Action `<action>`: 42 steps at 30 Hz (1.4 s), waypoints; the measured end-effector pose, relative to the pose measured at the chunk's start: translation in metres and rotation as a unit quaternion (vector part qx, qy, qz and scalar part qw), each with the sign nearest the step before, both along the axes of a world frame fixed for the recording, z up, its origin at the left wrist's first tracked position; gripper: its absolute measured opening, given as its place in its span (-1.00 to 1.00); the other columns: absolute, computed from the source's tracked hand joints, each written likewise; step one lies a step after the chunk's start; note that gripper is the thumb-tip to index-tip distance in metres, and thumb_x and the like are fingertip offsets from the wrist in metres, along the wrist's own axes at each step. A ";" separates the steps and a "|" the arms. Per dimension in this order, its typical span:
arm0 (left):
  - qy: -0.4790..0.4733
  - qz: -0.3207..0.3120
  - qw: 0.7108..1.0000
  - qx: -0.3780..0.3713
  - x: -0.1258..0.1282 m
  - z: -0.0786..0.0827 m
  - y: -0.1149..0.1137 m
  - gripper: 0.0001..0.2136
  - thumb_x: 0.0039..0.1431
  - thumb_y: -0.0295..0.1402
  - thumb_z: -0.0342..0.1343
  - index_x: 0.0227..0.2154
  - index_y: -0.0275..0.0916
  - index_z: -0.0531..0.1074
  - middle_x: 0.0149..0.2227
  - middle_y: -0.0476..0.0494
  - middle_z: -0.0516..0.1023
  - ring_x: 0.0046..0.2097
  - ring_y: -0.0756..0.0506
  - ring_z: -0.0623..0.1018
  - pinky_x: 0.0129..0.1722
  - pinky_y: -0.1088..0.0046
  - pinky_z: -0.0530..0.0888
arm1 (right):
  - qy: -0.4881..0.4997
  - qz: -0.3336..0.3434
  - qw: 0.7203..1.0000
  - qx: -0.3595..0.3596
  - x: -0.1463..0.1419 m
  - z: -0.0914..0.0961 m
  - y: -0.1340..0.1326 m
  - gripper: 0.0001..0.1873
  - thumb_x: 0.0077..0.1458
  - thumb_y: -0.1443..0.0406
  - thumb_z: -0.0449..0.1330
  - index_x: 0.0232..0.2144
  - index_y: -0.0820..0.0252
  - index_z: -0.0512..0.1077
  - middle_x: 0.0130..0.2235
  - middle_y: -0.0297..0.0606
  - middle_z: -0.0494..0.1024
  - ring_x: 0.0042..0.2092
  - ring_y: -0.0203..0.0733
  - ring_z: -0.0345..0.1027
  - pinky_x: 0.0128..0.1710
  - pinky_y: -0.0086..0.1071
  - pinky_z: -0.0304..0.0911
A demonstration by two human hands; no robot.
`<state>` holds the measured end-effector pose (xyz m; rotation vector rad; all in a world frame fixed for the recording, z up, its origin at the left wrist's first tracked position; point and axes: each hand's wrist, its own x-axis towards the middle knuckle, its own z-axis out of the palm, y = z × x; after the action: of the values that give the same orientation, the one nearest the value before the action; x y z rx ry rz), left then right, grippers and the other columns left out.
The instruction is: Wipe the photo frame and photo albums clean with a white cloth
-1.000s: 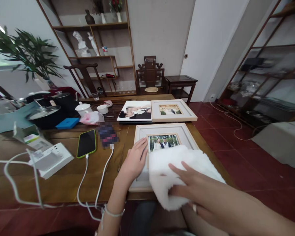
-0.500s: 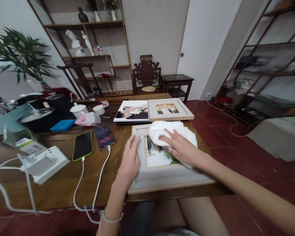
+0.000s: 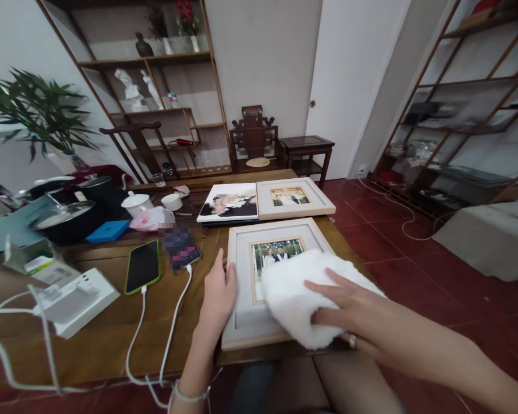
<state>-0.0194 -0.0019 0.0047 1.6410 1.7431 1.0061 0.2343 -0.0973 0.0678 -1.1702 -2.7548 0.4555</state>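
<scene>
My right hand [image 3: 345, 305] is pressed down on a bunched white cloth [image 3: 302, 282], thumb and fingers gripping its folds. The cloth covers the lower right part of a light-wood picture frame [image 3: 252, 333] lying flat at the table's front edge. Two people outdoors show in its photo [image 3: 280, 250], the lower part hidden by the cloth. Against the frame's left edge rests my left hand [image 3: 218, 290], its fingers stretched out along the side rather than wrapped round it.
Behind the frame lie a second framed picture [image 3: 323, 204] and a photo panel [image 3: 228, 201]. To the left are a green-cased phone [image 3: 143, 267], another phone [image 3: 185, 256], white cables [image 3: 176, 316] and a power strip [image 3: 86, 299]. Pots [image 3: 66, 213] and a white teapot [image 3: 137, 202] stand farther back.
My right hand and the cloth have moved toward me and to the right across the frame, uncovering the photo's upper part. My left hand has slid slightly left and down along the edge.
</scene>
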 end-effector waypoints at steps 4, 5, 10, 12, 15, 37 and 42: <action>-0.211 0.003 0.972 -0.107 -0.004 0.007 -0.004 -0.52 0.14 -0.39 0.10 0.09 -0.47 0.19 0.01 -0.42 0.46 0.00 -0.18 0.51 0.02 0.29 0.41 | -0.003 -0.026 0.995 0.098 0.014 -0.036 0.003 -0.36 -0.34 0.59 -0.02 -0.13 0.13 0.38 0.21 -0.16 0.20 0.27 0.02 -0.15 0.19 0.22 -0.40; -0.251 -0.011 0.959 -0.134 -0.005 0.008 -0.007 -0.53 0.10 -0.39 0.15 0.06 -0.42 0.22 -0.01 -0.39 0.48 -0.03 -0.17 0.53 -0.02 0.31 0.44 | -0.001 -0.019 0.993 0.120 0.015 -0.045 0.004 -0.36 -0.35 0.58 -0.02 -0.14 0.13 0.38 0.21 -0.17 0.20 0.27 0.02 -0.17 0.19 0.23 -0.41; -0.350 -0.011 0.916 -0.197 0.003 0.010 -0.024 -0.50 -0.01 -0.45 0.25 0.01 -0.27 0.23 -0.16 -0.26 0.58 -0.17 -0.15 0.60 -0.22 0.36 0.53 | 0.022 -0.006 0.975 0.221 0.015 -0.066 0.007 -0.51 -0.26 0.56 -0.01 -0.23 0.13 0.40 0.19 -0.20 0.24 0.26 -0.01 -0.12 0.20 0.18 -0.28; -0.372 0.022 0.909 -0.188 0.003 0.015 -0.028 -0.56 0.00 -0.55 0.21 -0.03 -0.28 0.27 -0.18 -0.25 0.59 -0.19 -0.14 0.60 -0.26 0.39 0.54 | 0.045 -0.001 0.966 0.255 0.018 -0.065 0.006 -0.61 -0.14 0.55 -0.01 -0.29 0.11 0.40 0.18 -0.23 0.26 0.24 -0.04 -0.06 0.19 0.14 -0.18; -0.371 0.072 0.910 -0.172 -0.009 0.029 -0.030 -0.56 -0.04 -0.61 0.18 -0.06 -0.25 0.31 -0.26 -0.19 0.61 -0.30 -0.13 0.63 -0.36 0.40 0.55 | 0.080 -0.029 0.961 0.264 0.028 -0.063 0.001 -0.73 0.08 0.46 -0.01 -0.34 0.03 0.41 0.16 -0.32 0.29 0.22 -0.09 0.00 0.19 0.06 -0.06; -0.270 0.033 0.960 -0.060 0.031 0.126 0.150 -0.71 -0.07 -0.52 0.18 -0.21 -0.45 0.44 -0.50 -0.19 0.59 -0.45 -0.12 0.59 -0.36 0.33 0.57 | 0.399 -0.345 0.839 -0.137 0.063 0.043 0.197 -0.50 0.19 -0.02 -0.14 -0.25 0.26 0.37 -0.37 -0.14 0.51 -0.47 -0.22 0.39 -0.56 -0.40 0.31; -0.165 -0.033 0.983 -0.079 0.072 0.102 0.207 -0.79 -0.10 -0.42 0.21 -0.35 -0.41 0.48 -0.49 -0.25 0.60 -0.41 -0.19 0.60 -0.38 0.31 0.55 | 0.280 -0.445 0.846 -0.085 0.098 0.015 0.239 -0.68 0.07 0.14 0.10 -0.31 0.33 0.39 -0.44 -0.14 0.48 -0.50 -0.20 0.33 -0.61 -0.41 0.18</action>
<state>0.0528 0.2054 0.1071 1.3374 1.4968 1.0149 0.3319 0.1418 0.0829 -1.8085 -1.4809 0.7471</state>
